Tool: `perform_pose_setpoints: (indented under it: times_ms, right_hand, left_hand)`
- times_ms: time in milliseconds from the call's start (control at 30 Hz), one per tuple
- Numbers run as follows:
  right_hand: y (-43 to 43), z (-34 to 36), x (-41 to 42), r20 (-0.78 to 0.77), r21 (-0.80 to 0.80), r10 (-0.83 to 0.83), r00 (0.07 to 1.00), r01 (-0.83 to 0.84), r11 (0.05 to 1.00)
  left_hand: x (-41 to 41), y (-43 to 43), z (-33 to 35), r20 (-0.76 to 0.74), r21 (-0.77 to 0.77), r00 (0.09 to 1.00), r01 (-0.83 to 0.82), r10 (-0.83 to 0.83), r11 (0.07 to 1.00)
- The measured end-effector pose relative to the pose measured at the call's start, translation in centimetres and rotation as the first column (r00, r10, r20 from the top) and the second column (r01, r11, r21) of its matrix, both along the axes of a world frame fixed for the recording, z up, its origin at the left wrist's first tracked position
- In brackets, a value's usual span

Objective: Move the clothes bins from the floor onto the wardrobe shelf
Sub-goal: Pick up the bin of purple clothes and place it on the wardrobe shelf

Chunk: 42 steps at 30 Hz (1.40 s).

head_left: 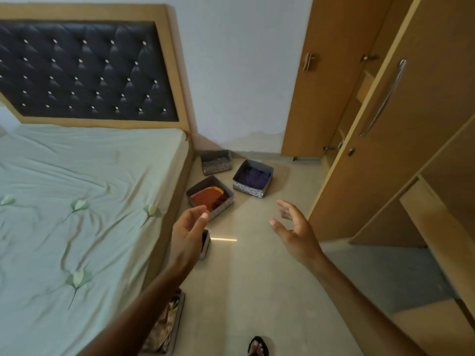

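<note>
Both arms reach out over the floor [257, 278]: left hand [189, 227] and right hand [295, 229] are spread wide, fingers loosely curved, holding nothing. Five clothes bins [209, 196] sit on pale tile beside the bed [77, 201], two partly hidden by the left arm. Opposite the bed, the open wardrobe [385, 176] shows a shelf [431, 217] with no bin in view; none seems moved yet.
</note>
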State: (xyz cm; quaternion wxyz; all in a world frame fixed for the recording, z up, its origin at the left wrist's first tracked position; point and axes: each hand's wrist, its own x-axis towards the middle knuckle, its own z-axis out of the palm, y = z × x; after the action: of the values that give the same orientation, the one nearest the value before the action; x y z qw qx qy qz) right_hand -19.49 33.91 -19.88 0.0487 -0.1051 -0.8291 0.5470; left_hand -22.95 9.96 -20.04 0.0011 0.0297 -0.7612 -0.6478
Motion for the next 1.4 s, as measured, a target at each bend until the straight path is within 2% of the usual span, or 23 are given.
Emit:
perform_pose_setpoints:
  times_ms: [400, 533, 900, 1167, 1400]
  right_hand:
    - [5.6, -5.8, -23.2, 0.133, 0.009, 0.053, 0.99, -0.055, 0.998]
    - [6.9, -7.4, -32.5, 0.177, -0.006, 0.021, 0.984, -0.02, 1.0]
    - [13.5, -12.6, -55.0, 0.321, -0.083, -0.094, 0.943, 0.127, 0.989]
    - [21.1, -24.3, -70.2, 0.491, -0.138, -0.1, 0.866, 0.191, 0.972]
    - [26.8, -40.9, -80.5, 0.659, -0.059, -0.069, 0.749, 0.142, 0.988]
  left_hand:
    - [-22.6, 5.7, -6.1, 0.058, -0.021, 0.998, -0.011, 0.013, 1.0]
    - [-32.2, 6.9, -9.0, 0.169, -0.031, 0.985, 0.019, -0.014, 0.999]
    - [-56.5, 14.7, -13.3, 0.341, -0.179, 0.934, 0.179, -0.11, 0.967]
    - [-72.4, 21.1, -24.6, 0.451, -0.368, 0.881, 0.333, -0.147, 0.868]
    - [-82.8, 26.1, -38.2, 0.574, -0.479, 0.809, 0.453, -0.122, 0.752]
